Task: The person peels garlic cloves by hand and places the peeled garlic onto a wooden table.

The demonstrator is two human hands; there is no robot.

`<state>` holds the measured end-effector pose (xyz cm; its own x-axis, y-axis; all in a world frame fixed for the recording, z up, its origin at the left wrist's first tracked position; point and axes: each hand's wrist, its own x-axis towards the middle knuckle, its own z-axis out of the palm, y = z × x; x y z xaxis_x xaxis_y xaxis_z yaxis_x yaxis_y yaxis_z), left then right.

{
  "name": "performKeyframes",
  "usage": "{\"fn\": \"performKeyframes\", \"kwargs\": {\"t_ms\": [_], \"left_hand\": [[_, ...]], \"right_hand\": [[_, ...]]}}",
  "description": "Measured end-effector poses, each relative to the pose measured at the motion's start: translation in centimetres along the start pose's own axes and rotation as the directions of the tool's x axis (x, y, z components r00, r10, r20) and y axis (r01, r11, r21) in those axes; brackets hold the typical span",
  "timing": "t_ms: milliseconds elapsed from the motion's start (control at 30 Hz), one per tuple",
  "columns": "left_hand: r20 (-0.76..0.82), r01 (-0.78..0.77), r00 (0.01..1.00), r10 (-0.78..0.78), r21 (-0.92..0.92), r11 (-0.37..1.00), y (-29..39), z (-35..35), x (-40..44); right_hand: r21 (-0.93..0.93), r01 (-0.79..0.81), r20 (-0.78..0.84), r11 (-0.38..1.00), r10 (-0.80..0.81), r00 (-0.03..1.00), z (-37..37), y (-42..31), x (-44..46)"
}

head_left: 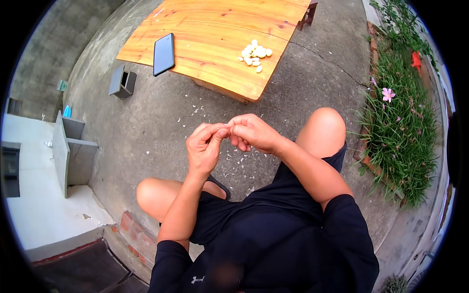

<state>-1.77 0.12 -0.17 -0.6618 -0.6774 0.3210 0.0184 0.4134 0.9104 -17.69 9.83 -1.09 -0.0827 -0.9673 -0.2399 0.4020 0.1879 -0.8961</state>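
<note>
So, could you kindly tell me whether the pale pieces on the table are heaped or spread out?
Mostly heaped: the pale pieces cluster closely on the table, a few lying apart.

"What's between the left hand (201, 147) and the right hand (256, 136)?"

"A small thing, covered by the fingers (208, 131) and too tiny to name."

"How many pale pieces (254, 50) on the surface (210, 29)?"

"Can't count them; they overlap, some partly hidden. The surface's far end is cut off by the top edge."

"And the white scraps (196, 107) on the ground (317, 68)?"

"Too small to tell."

"The slipper (221, 184)?"

"Partly hidden by the left forearm (181, 207) and the shorts (254, 200)."

"The shirt (283, 239)?"

"Cut off at the bottom edge, its front partly blurred."
</note>
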Motion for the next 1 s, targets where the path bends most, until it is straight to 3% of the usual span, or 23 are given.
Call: {"fn": "performKeyframes", "kwargs": {"t_ms": [300, 400, 600, 700, 800, 900, 967, 1000], "left_hand": [[0.023, -0.169, 0.986, 0.167, 0.138, 0.976, 0.2, 0.7, -0.1], [-0.018, -0.03, 0.999, 0.03, 0.018, 0.999, -0.4, 1.3, -0.9], [-0.107, 0.028, 0.993, -0.05, -0.199, 0.98, -0.7, 2.1, -1.5], [-0.08, 0.047, 0.995, -0.067, -0.237, 0.97, -2.0, 2.2, -1.6], [-0.003, 0.185, 0.976, -0.22, -0.531, 0.827, -1.5, 2.5, -1.6], [0.155, 0.344, 0.917, -0.367, -0.773, 0.533, -0.7, 1.5, -1.0], [0.239, 0.423, 0.877, -0.417, -0.796, 0.433, -1.1, 0.8, -0.8], [0.261, 0.445, 0.855, -0.449, -0.814, 0.374, -1.0, 0.6, -0.8]], "right_hand": [[0.258, -0.091, 0.143, 0.962, 0.055, 0.988, 0.6, 0.4, -0.5], [0.285, -0.064, 0.092, 0.956, 0.039, 0.995, 1.3, 1.0, -0.5], [0.23, 0.058, -0.047, 0.971, -0.048, 0.998, 2.8, 1.2, -0.3], [0.163, 0.14, -0.111, 0.977, -0.123, 0.986, 3.1, 1.8, 0.2], [0.168, 0.166, -0.14, 0.972, -0.143, 0.98, 3.4, 1.9, 0.2], [0.23, 0.128, -0.063, 0.965, -0.116, 0.991, 3.1, 1.2, 0.0], [0.199, 0.151, -0.009, 0.968, -0.152, 0.988, 2.5, 1.7, 0.5], [0.08, 0.191, -0.031, 0.978, -0.189, 0.981, 2.2, 1.6, 0.5]]}}
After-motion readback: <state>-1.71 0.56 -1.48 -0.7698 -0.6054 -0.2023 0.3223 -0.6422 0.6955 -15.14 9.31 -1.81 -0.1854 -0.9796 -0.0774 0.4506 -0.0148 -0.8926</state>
